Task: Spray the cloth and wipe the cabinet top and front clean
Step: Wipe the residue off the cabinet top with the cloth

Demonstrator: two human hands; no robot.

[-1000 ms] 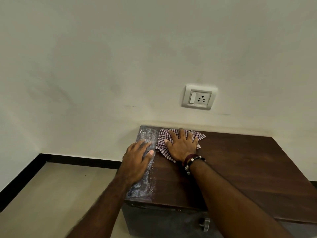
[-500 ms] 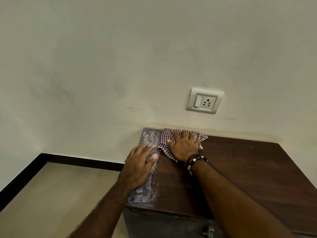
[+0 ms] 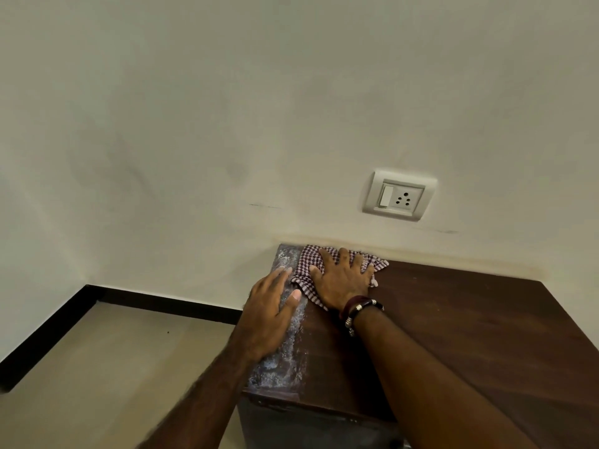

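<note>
Plain cream wall (image 3: 194, 124) behind, socket plate (image 3: 399, 195) just above the cabinet's back edge, tiled floor (image 3: 113, 367) to the left. Dark wood cabinet top (image 3: 486, 335) sits flush against the wall.

Checked cloth (image 3: 308, 270) lies at the back-left corner of the top, bunched up against the wall. Right hand (image 3: 343, 280) is flat on it, fingers spread and straight, palm down: pressing, not gripping. Spread fingers likely maximise contact area for the wipe. Beaded bracelets (image 3: 359, 307) on that wrist.

Left hand (image 3: 270, 315) rests flat along the left edge strip, fingers straight and relaxed, holding nothing. Probably bracing body weight while leaning in and keeping the cabinet steady against wiping force.

Left strip under that hand shows a grey-white dusty or residue streak (image 3: 282, 361) running front to back; the rest of the top looks dark and cleaner. Judgement: top wipe is in hand, the left strip is what's left, and the left hand sits on it, so it must lift before the cloth can pass.

Cabinet front (image 3: 291, 426) barely in view, looks scuffed; likely not wiped yet. No spray bottle in view.
</note>
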